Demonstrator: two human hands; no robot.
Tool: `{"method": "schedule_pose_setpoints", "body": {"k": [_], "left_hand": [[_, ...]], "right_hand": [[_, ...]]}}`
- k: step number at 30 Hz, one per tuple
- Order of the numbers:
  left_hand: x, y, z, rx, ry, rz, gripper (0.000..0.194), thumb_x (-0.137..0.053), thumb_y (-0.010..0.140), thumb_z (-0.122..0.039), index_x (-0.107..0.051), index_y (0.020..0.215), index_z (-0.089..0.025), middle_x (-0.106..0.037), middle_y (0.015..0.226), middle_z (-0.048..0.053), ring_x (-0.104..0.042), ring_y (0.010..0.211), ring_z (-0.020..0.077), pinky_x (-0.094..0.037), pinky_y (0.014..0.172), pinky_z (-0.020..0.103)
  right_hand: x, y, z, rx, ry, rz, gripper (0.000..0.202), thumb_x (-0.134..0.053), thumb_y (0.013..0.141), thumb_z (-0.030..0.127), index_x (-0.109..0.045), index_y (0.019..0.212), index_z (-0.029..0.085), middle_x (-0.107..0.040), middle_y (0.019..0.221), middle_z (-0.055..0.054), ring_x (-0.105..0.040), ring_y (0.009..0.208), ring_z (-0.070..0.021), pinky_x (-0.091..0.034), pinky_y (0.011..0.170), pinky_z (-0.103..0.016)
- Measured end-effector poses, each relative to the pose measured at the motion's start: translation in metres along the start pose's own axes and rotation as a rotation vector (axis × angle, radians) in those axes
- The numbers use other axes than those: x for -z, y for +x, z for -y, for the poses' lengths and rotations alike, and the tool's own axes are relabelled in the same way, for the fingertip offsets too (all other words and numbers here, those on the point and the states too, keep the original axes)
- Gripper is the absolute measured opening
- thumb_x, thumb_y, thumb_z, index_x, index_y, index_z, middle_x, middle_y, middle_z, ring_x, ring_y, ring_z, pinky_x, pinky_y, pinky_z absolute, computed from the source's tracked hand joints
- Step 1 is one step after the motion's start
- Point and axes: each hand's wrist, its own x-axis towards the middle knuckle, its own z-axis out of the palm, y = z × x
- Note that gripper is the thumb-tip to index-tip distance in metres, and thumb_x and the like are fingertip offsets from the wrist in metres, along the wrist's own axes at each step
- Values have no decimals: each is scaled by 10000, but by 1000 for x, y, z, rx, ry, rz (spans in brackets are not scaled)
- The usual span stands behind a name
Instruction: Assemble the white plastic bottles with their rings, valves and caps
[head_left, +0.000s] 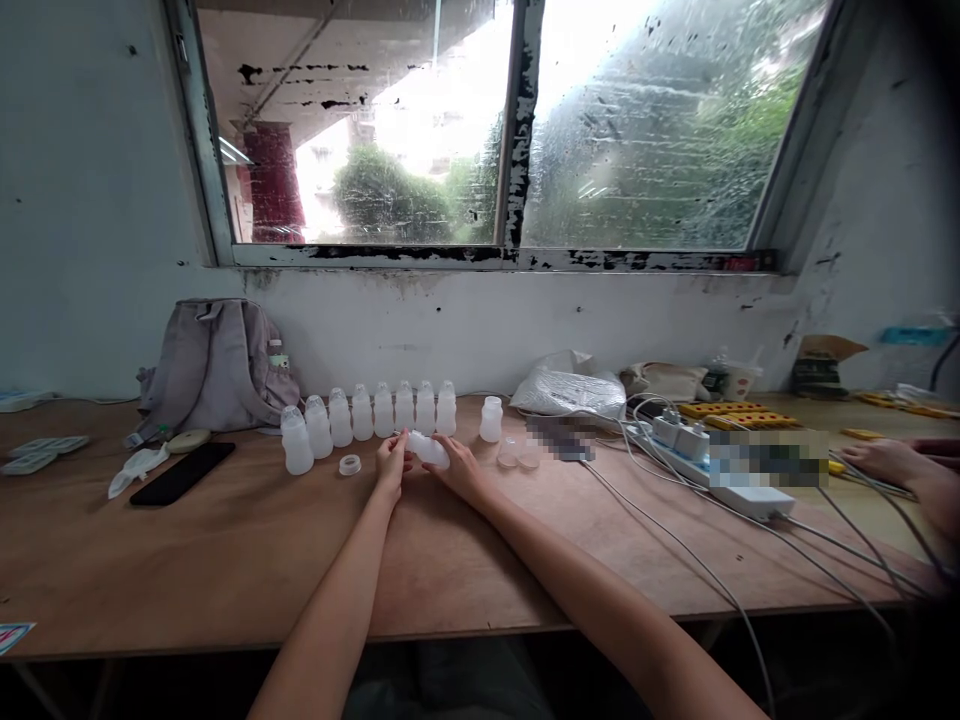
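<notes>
A frosted white baby bottle (429, 452) lies tilted on its side between my two hands. My right hand (460, 470) is closed round its body. At its top end, the fingers of my left hand (391, 464) are pinched together; what they cover there is hidden. Behind them stands a curved row of several capped bottles (340, 418). A bottle without a dome cap (491, 420) stands apart to the right. Two clear dome caps (517, 456) lie near that one, and a white ring collar (349, 465) rests left of my left hand.
On the left are a black phone (182, 474), a white crumpled item (138, 470) and a grey backpack (214, 365). A plastic bag (570, 388), a power strip (705, 470) and trailing cables (660, 525) occupy the right. Another person's hand (881, 462) is at far right.
</notes>
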Motion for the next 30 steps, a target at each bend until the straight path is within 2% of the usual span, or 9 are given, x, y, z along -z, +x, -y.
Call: {"method": "schedule_pose_setpoints", "body": {"k": [13, 17, 23, 30], "left_hand": [[2, 2, 3, -28, 52, 29, 472, -627, 545, -568, -602, 725, -133, -531, 544, 2, -487, 445, 98, -377, 405, 200], [2, 2, 3, -41, 54, 27, 457, -636, 542, -559, -600, 715, -137, -530, 564, 0, -481, 447, 94, -353, 386, 186], [1, 2, 3, -52, 41, 20, 420, -654, 537, -528, -604, 697, -143, -542, 577, 5, -481, 463, 96, -341, 391, 183], [1, 1, 0, -22, -1, 26, 338, -652, 559, -442, -623, 704, -138, -560, 577, 11, -492, 480, 101, -352, 413, 186]], "right_hand": [[5, -3, 6, 39, -87, -24, 499, -682, 648, 260, -510, 1113, 204, -610, 1028, -78, -570, 923, -216, -431, 818, -319], [6, -4, 8, 34, -110, -25, 500, -674, 656, 260, -501, 1123, 209, -605, 1031, -82, -560, 942, -222, -424, 825, -327], [8, -5, 10, 16, -117, -22, 485, -657, 676, 286, -494, 1127, 213, -602, 1043, -87, -560, 949, -228, -427, 816, -327], [9, -7, 12, 18, -92, 13, 441, -561, 756, 389, -464, 1147, 210, -613, 1051, -78, -592, 915, -203, -445, 767, -286]]}}
